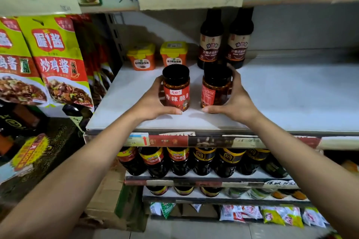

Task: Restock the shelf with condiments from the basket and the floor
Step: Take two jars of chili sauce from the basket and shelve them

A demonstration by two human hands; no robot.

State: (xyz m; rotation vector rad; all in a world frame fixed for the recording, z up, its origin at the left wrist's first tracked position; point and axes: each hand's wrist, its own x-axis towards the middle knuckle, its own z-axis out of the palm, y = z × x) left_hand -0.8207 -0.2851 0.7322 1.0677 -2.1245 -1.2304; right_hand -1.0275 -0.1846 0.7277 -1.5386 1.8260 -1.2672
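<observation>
Two chili-crisp jars stand upright, side by side, near the front of the white shelf (281, 91). The left hand (153, 103) wraps the left jar (176, 87), red label facing forward; its grip is closed around the jar's side, thumb along the base. The right hand (236, 101) holds the right jar (216, 86) the same way. Behind them stand two yellow-lidded tubs (158, 56) and two dark sauce bottles (226, 39). Sauce packets (56, 60) hang at left.
</observation>
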